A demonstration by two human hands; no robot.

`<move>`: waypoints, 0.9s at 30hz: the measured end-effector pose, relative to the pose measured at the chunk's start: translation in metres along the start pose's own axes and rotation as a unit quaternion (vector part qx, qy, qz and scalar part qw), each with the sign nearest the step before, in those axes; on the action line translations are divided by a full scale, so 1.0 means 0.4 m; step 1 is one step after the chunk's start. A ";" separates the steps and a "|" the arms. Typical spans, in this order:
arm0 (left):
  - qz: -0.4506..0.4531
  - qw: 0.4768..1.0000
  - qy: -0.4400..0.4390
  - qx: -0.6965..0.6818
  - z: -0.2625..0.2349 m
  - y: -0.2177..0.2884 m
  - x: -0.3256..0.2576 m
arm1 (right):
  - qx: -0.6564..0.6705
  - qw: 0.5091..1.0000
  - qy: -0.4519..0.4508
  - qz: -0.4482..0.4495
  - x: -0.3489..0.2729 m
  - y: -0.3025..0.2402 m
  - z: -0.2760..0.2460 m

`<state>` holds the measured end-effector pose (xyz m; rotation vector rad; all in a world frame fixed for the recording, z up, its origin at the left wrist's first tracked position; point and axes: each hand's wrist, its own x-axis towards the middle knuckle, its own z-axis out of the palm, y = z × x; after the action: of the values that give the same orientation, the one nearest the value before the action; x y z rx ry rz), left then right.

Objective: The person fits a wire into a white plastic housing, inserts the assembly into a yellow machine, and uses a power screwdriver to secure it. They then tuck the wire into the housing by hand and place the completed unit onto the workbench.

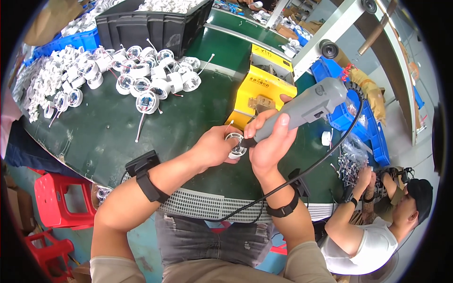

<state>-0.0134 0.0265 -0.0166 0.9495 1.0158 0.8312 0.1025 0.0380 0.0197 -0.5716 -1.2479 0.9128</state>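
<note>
Pinching a round white housing (234, 154) at the frame's centre, the left hand (213, 147) is just beside the right hand (270, 144), which wraps a grey corded electric screwdriver (302, 111) (dark nose (248, 142) at the housing). Above stands a yellow screw feeder (262, 88); similar housings (147, 102) heap at upper left.
</note>
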 end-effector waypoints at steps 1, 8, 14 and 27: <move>0.002 1.000 0.002 0.000 0.000 -0.002 0.002 | -0.001 1.000 0.000 0.001 0.000 0.002 -0.001; 0.028 1.000 -0.007 0.008 -0.003 -0.016 0.009 | 0.005 0.998 -0.063 -0.028 -0.017 0.013 -0.012; 0.333 0.866 0.051 0.370 -0.020 0.018 -0.037 | 0.001 0.998 -0.038 -0.050 -0.016 -0.020 -0.029; 0.626 0.464 0.034 0.625 0.032 0.101 -0.118 | -0.044 0.989 0.087 -0.114 0.050 -0.034 -0.129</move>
<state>-0.0212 -0.0045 0.0384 3.2388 0.7232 1.2065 0.1570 0.0526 0.0285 -0.5530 -1.1717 0.6054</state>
